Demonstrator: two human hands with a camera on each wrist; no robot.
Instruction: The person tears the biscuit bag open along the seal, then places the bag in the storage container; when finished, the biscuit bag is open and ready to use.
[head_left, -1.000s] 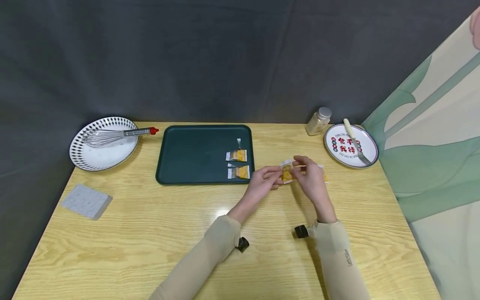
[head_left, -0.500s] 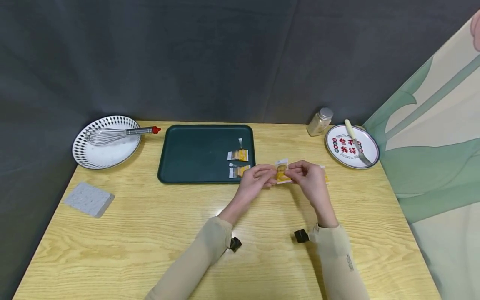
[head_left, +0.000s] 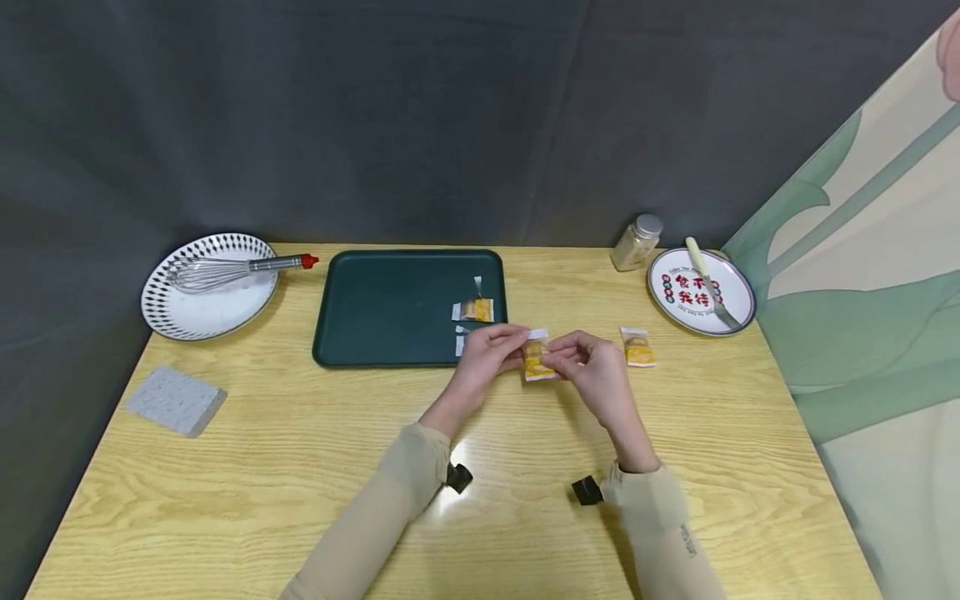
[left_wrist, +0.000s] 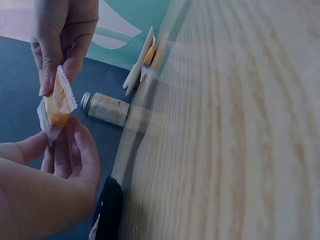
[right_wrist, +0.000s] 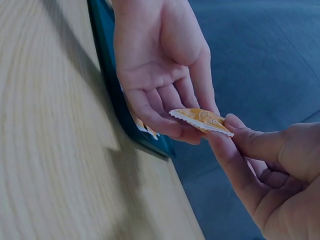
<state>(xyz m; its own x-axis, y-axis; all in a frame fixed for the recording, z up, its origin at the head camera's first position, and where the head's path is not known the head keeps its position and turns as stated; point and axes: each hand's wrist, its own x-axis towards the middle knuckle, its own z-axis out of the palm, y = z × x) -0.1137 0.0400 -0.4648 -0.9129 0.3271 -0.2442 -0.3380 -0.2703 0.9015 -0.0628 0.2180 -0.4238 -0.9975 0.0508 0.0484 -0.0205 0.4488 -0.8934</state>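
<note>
Both hands hold a small yellow and clear snack packet above the table, just right of the green tray's near corner. My right hand pinches one side between thumb and forefinger. At the opposite edge, the thumb and fingers of my left hand grip the packet, as the left wrist view shows. Its crimped edge faces the camera in the right wrist view. On the tray lies a similar packet with a small clear strip beside it; another packet there is mostly hidden behind my left hand. One more packet lies to the right.
A patterned plate bearing a whisk stands at the back left, with a grey sponge-like block in front. At the back right are a glass shaker jar and a plate with a pale-handled spreader.
Both hands have moved left with the packet, toward the tray. The left hand now covers most of the nearer packet there, and the packet on the right has come into full view.
</note>
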